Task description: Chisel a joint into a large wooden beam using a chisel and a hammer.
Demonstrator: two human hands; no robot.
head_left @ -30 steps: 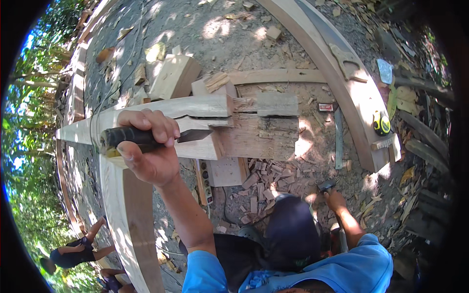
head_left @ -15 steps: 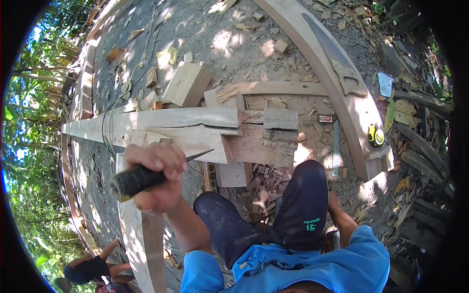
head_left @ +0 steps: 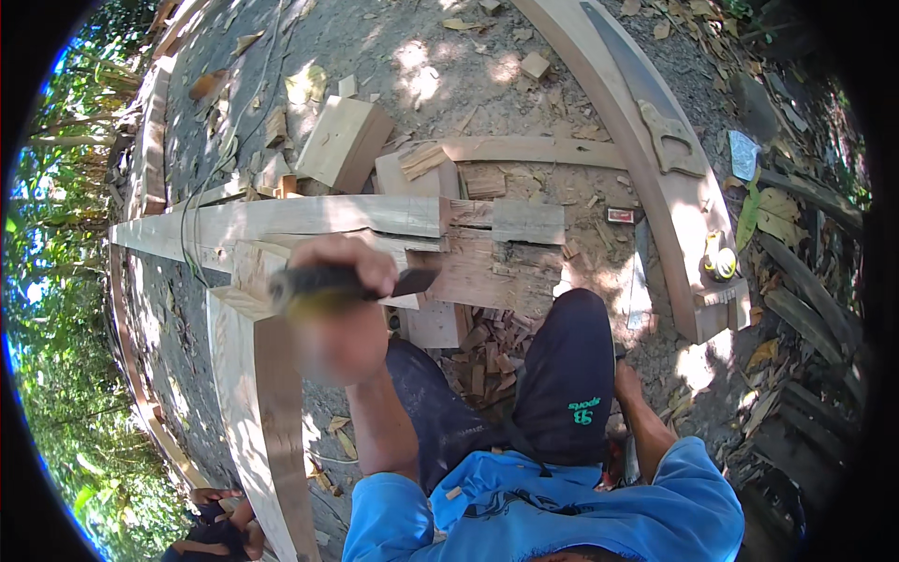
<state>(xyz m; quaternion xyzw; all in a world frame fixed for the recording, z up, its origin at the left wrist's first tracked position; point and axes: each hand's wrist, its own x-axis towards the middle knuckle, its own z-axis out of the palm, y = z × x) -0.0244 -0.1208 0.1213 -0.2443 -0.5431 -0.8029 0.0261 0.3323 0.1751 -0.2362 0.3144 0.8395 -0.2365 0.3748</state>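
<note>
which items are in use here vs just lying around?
In use: left hand gripping the chisel; notched beam; right hand down beside the knee.

Lying about: handsaw on the curved plank; tape measure; wood block; offcuts.

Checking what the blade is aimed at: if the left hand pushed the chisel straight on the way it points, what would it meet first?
Probably the notched timber joint: the left hand holds the chisel pointing right, its tip right at that wood. The hand is blurred, so depth is uncertain.

Black-handled chisel (head_left: 346, 281), pale wooden beam (head_left: 309, 217)
</note>
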